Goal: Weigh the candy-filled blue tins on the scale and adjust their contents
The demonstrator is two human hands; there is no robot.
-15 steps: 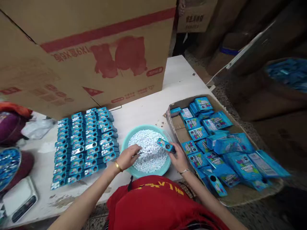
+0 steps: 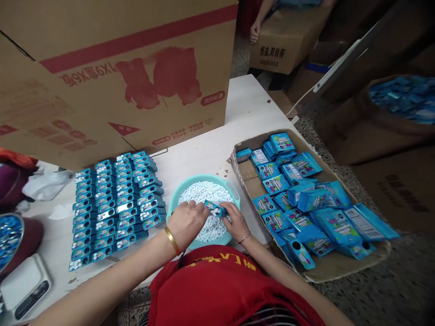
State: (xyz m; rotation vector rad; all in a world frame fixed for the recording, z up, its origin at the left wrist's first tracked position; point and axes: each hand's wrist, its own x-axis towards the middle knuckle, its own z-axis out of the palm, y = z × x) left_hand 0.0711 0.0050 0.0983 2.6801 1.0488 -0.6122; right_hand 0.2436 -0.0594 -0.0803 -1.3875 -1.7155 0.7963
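A: What is nearest?

B: A red apron (image 2: pixel 217 285) with yellow lettering. Two forearms reach past it, with a gold bangle (image 2: pixel 171 240) on the left wrist and a thin bracelet (image 2: pixel 244 237) on the right.

A: And the hands?

B: The right hand (image 2: pixel 237 222) has its fingers closed on one end of a small blue box (image 2: pixel 222 211), which is held tilted over the basin (image 2: pixel 175 199). The left hand (image 2: pixel 188 222) is back up, fingers bunched at the box's other end. Whether they pinch anything, I can't tell; the knuckles hide it.

A: What does the basin hold?

B: White pellets (image 2: pixel 199 192). Some white shows at the box's opening too.

A: To the sides?

B: At the left, a white scale (image 2: pixel 25 287), and behind it a dark red tub (image 2: pixel 34 231) of shiny blue pieces (image 2: pixel 10 235). Next come four rows of standing boxes (image 2: pixel 124 210), many with white at their openings. At the right, a shallow cardboard tray (image 2: pixel 249 174) carries a loose pile of blue cartons (image 2: pixel 336 228).

A: Farther off?

B: A big carton (image 2: pixel 152 81) with red print stands across the desk (image 2: pixel 241 104). Beyond, a co-worker's hand (image 2: pixel 254 32) is at a smaller carton (image 2: pixel 275 52), and blue packets (image 2: pixel 404 97) are heaped at far right.
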